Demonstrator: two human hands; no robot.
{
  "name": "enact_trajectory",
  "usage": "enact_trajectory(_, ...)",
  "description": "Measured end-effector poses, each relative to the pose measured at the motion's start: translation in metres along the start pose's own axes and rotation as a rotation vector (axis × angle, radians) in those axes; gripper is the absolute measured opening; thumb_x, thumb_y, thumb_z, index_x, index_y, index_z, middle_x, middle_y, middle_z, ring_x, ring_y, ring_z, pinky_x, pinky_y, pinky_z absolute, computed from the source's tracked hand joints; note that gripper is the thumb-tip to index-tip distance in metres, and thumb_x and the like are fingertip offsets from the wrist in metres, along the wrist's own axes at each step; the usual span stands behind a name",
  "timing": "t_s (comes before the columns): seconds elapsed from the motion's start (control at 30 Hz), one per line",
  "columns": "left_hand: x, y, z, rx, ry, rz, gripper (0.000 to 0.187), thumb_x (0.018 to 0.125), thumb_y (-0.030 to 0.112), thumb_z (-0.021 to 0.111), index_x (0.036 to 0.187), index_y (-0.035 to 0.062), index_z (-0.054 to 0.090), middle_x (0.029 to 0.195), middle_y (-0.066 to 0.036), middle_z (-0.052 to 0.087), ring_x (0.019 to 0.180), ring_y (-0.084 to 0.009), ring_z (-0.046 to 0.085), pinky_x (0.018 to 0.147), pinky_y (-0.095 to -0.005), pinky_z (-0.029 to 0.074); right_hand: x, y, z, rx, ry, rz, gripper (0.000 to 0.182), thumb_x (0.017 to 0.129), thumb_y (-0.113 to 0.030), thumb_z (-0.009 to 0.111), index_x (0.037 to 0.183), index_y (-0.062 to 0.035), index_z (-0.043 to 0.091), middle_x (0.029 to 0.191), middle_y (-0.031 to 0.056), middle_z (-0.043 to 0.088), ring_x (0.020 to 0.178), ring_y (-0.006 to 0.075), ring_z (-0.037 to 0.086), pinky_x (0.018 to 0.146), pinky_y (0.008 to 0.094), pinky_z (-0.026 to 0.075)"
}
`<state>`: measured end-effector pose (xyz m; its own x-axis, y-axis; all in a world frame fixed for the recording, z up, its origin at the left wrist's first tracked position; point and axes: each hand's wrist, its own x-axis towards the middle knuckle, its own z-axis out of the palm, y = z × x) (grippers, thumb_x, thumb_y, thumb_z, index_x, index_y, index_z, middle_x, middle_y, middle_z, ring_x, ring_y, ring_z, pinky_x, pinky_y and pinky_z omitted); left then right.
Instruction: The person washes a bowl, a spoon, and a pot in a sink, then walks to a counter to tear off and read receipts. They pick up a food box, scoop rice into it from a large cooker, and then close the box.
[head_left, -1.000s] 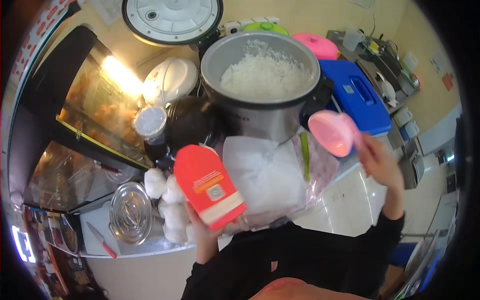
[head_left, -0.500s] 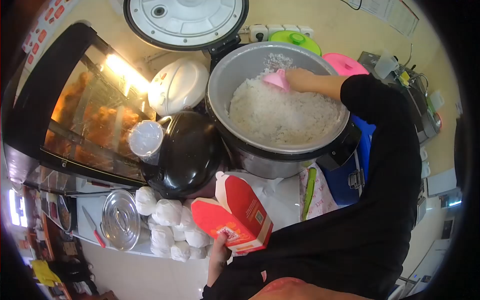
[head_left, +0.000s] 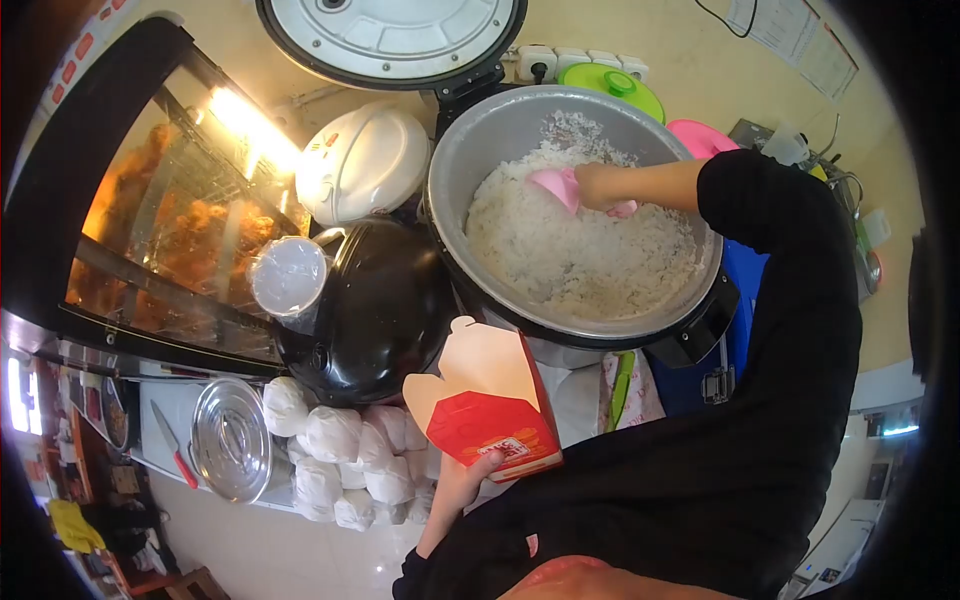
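Observation:
White rice (head_left: 590,245) fills much of a large metal cooker pot (head_left: 455,150). My right hand (head_left: 603,188) is inside the pot, closed on a pink scoop (head_left: 556,186) that touches the rice. Below the pot, my left hand (head_left: 465,480) holds a red paper box (head_left: 500,420) by its lower side, thumb on the printed front. The box flaps stand open and show a pale inner side. What lies at the bottom of the box is hidden.
A lit glass cabinet (head_left: 180,220) with fried food stands left. Beside it are a white cooker (head_left: 362,165), a black pot (head_left: 380,310) and a clear cup (head_left: 288,277). White wrapped bundles (head_left: 335,433), a steel lid (head_left: 232,440) and a knife (head_left: 175,445) lie lower left.
My right hand and the scoop have moved slightly down and right over the rice. The box in my left hand has turned, showing more of its inner flaps. The view has shifted a little.

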<state>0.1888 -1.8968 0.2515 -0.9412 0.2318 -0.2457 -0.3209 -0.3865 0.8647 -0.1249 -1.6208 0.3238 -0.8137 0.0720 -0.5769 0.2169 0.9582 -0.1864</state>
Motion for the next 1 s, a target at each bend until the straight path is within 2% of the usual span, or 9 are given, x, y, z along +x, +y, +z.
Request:
enact_trajectory(0.13,0.0,0.002,-0.004,0.043,-0.008,0.007,0.053,0.073,0.022,0.069,0.113,-0.0011,0.044,0.106,-0.01,0.055,0.098,-0.0187,0.052,0.083,-0.0318,0.042,0.016,0.01,0.012,-0.03,-0.174,0.027,0.042,0.079,-0.011,0.045,0.12,-0.0181,0.042,0.072,0.0127,0.054,0.049,0.0232,0.051,0.04,0.0379,0.043)
enact_trajectory(0.23,0.001,0.003,-0.001,0.036,-0.009,0.006,0.053,0.073,0.022,0.07,0.113,-0.0012,0.044,0.106,-0.01,0.055,0.098,-0.0187,0.052,0.083,-0.0317,0.042,0.01,0.01,0.027,0.208,-0.047,0.086,0.043,0.079,-0.007,0.044,0.12,-0.0168,0.041,0.07,0.0151,0.053,0.049,0.0241,0.052,0.039,0.0381,0.042)
enact_trajectory(0.3,0.0,0.004,-0.002,0.032,-0.001,0.013,0.055,0.072,0.022,0.07,0.114,-0.0013,0.044,0.106,-0.01,0.055,0.098,-0.0187,0.052,0.083,-0.0318,0.042,0.007,0.003,0.029,0.162,-0.057,0.142,0.042,0.078,-0.004,0.043,0.119,-0.0133,0.042,0.068,0.0165,0.053,0.048,0.0248,0.052,0.038,0.0387,0.042)
enact_trajectory(0.43,-0.001,0.004,-0.004,0.033,0.012,0.026,0.057,0.071,0.024,0.072,0.114,-0.0011,0.044,0.107,-0.01,0.055,0.098,-0.0187,0.052,0.083,-0.0319,0.042,-0.036,-0.012,0.022,-0.121,-0.03,-0.1,0.04,0.076,0.002,0.041,0.114,-0.0081,0.043,0.061,0.018,0.054,0.046,0.0272,0.054,0.038,0.0407,0.043)
enact_trajectory(0.53,-0.003,0.005,-0.005,0.024,0.016,0.02,0.058,0.07,0.025,0.073,0.114,-0.0009,0.044,0.106,-0.01,0.055,0.098,-0.0187,0.052,0.083,-0.0319,0.042,-0.051,-0.02,0.024,-0.164,-0.002,-0.105,0.032,0.075,0.0,0.044,0.107,-0.0035,0.048,0.058,0.0171,0.055,0.047,0.0285,0.056,0.039,0.0409,0.044)
enact_trajectory(0.6,-0.004,0.005,-0.005,0.021,0.018,0.022,0.059,0.07,0.025,0.073,0.114,-0.0009,0.044,0.107,-0.01,0.055,0.098,-0.0187,0.052,0.083,-0.032,0.042,-0.03,-0.019,0.039,-0.065,-0.102,-0.037,0.024,0.077,-0.004,0.045,0.101,-0.0071,0.05,0.066,0.0143,0.055,0.049,0.026,0.054,0.04,0.0389,0.044)
enact_trajectory(0.67,-0.005,0.005,-0.006,0.03,0.022,0.031,0.059,0.069,0.026,0.073,0.113,-0.0011,0.044,0.107,-0.01,0.055,0.098,-0.0187,0.052,0.084,-0.032,0.042,-0.025,-0.023,0.048,-0.128,-0.158,-0.148,0.019,0.08,-0.01,0.045,0.098,-0.0086,0.05,0.071,0.0123,0.055,0.051,0.0242,0.054,0.042,0.0377,0.044)
enact_trajectory(0.73,-0.011,0.004,-0.009,0.062,0.018,0.018,0.059,0.069,0.026,0.073,0.113,-0.0013,0.045,0.107,-0.01,0.055,0.098,-0.0188,0.052,0.084,-0.032,0.042,-0.035,-0.034,0.063,-0.351,-0.173,-0.441,0.018,0.083,-0.015,0.044,0.098,-0.0081,0.05,0.073,0.0111,0.055,0.054,0.0231,0.055,0.044,0.0374,0.046)
enact_trajectory(1.0,-0.025,0.003,-0.018,0.039,0.064,0.048,0.057,0.07,0.026,0.072,0.113,-0.0013,0.046,0.108,-0.01,0.055,0.099,-0.0193,0.052,0.084,-0.0319,0.041,-0.047,-0.027,0.035,-0.177,-0.53,-0.322,0.03,0.086,-0.03,0.047,0.093,-0.0012,0.046,0.063,0.0063,0.047,0.047,0.0172,0.048,0.041,0.0319,0.043)
